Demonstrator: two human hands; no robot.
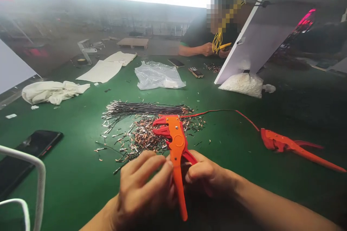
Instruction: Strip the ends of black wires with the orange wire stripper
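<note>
An orange and red wire stripper [177,140] stands upright in front of me, jaws pointing up and to the left. My right hand [204,171] is closed around its red handle from the right. At the left side of the orange handle, my left hand [148,184] has its fingers curled together, the tips against the tool; whether anything small is between them is hidden. Behind the stripper's jaws lies a heap of short cut wire pieces [143,135] with bare copper ends. Just beyond it is a bundle of dark wires [143,109] with metal terminals at the left end.
A second orange wire stripper [292,146] lies right, a thin red strand [217,110] running toward it. A phone [32,155] and white metal tube [40,177] are left. Farther back are a plastic bag [159,75], white cloth [51,92] and filled bag [244,83]. A person [197,36] holds yellow wires opposite.
</note>
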